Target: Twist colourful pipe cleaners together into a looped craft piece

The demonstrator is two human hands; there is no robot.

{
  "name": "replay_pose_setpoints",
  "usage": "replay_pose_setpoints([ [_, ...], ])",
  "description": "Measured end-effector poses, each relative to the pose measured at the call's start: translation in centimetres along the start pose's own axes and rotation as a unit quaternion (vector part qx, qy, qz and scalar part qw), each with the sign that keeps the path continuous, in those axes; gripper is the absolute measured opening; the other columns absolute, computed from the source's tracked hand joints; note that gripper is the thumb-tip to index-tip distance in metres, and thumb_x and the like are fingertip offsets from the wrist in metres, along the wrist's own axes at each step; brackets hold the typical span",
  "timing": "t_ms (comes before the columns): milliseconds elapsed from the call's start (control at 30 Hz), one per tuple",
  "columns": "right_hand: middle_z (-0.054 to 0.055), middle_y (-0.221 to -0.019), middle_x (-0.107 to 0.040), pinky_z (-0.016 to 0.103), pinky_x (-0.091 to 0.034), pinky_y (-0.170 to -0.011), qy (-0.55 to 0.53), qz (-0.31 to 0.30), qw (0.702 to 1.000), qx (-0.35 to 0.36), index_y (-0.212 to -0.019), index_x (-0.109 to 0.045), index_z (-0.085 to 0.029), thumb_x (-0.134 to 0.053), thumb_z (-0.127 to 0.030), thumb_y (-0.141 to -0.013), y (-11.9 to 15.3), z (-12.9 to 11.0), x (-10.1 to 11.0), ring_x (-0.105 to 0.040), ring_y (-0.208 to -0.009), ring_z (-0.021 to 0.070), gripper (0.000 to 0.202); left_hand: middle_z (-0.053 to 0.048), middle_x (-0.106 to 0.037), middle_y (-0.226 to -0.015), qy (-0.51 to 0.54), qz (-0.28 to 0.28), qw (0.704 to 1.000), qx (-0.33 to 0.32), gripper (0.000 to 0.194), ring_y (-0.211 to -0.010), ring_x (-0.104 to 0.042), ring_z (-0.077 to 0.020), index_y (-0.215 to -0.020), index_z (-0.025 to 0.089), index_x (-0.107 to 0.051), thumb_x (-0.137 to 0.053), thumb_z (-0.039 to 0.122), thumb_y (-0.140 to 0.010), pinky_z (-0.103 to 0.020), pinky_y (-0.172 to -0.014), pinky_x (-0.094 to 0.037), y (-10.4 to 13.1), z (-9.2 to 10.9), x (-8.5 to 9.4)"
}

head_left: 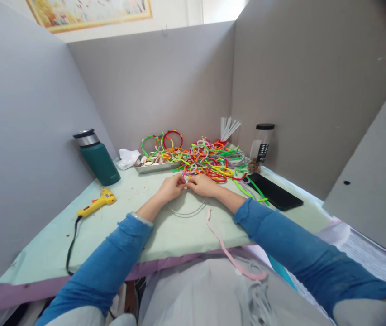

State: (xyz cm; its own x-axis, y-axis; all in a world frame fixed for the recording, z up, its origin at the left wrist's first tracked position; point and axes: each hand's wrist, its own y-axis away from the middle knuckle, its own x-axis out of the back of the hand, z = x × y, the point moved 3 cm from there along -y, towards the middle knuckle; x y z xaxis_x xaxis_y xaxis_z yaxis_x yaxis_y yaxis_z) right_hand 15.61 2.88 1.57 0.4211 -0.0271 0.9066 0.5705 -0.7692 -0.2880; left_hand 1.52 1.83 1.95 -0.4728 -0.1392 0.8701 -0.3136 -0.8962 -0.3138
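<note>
My left hand (pixel 172 188) and my right hand (pixel 202 184) meet over the middle of the table, thumbs and fingers pinched close together. A thin grey wire loop (pixel 188 214) curves toward me below them. Its upper part runs up behind my hands, and the pinched fingers appear to hold it there. A bit of pink shows just above my left fingertips; whether it is held or lies behind cannot be made out. A fuzzy pink strip (pixel 220 240) lies to the right of the loop, trailing over the table edge onto my lap.
Behind my hands are a metal tray (pixel 159 168) of shells and a heap of colourful pipe cleaners (pixel 209 158). A yellow glue gun (pixel 97 203) and green bottle (pixel 99 163) stand left. At right are a black phone (pixel 277 192) and clear jar (pixel 261 147). Grey partitions surround the table.
</note>
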Motion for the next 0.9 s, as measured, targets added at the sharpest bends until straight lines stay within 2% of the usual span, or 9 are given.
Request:
replay_pose_setpoints([
  [433, 0.005, -0.080, -0.065, 0.021, -0.032, -0.058, -0.025, 0.009, 1.000, -0.002, -0.083, -0.066, -0.015, -0.041, -0.031, -0.083, 0.17, -0.13, 0.30, -0.053, -0.068, 0.0129, 0.030, -0.003, -0.066, -0.072, -0.004, 0.024, 1.000, 0.010, 0.016, -0.065, -0.057, -0.0133, -0.081, 0.015, -0.065, -0.056, 0.025, -0.073, -0.023, -0.063, -0.042, 0.19, 0.53, 0.55],
  [600, 0.004, -0.080, -0.066, 0.021, -0.032, -0.059, -0.023, 0.001, 1.000, 0.004, -0.083, -0.066, -0.015, -0.040, -0.032, -0.084, 0.14, -0.08, 0.15, -0.053, -0.069, 0.0129, 0.031, -0.002, -0.064, -0.063, -0.003, 0.017, 1.000, 0.013, 0.017, -0.064, -0.057, -0.0144, -0.080, 0.015, -0.067, -0.056, 0.027, -0.073, -0.023, -0.062, -0.041, 0.15, 0.33, 0.48],
  [900, 0.005, -0.079, -0.065, 0.021, -0.031, -0.057, -0.020, 0.003, 1.000, 0.012, -0.080, -0.065, -0.015, -0.040, -0.032, -0.084, 0.16, -0.06, 0.09, -0.052, -0.067, 0.0124, 0.030, -0.002, -0.064, -0.064, -0.004, 0.008, 1.000, 0.003, 0.017, -0.064, -0.057, -0.0145, -0.080, 0.016, -0.066, -0.054, 0.027, -0.073, -0.023, -0.061, -0.041, 0.20, 0.50, 0.47],
])
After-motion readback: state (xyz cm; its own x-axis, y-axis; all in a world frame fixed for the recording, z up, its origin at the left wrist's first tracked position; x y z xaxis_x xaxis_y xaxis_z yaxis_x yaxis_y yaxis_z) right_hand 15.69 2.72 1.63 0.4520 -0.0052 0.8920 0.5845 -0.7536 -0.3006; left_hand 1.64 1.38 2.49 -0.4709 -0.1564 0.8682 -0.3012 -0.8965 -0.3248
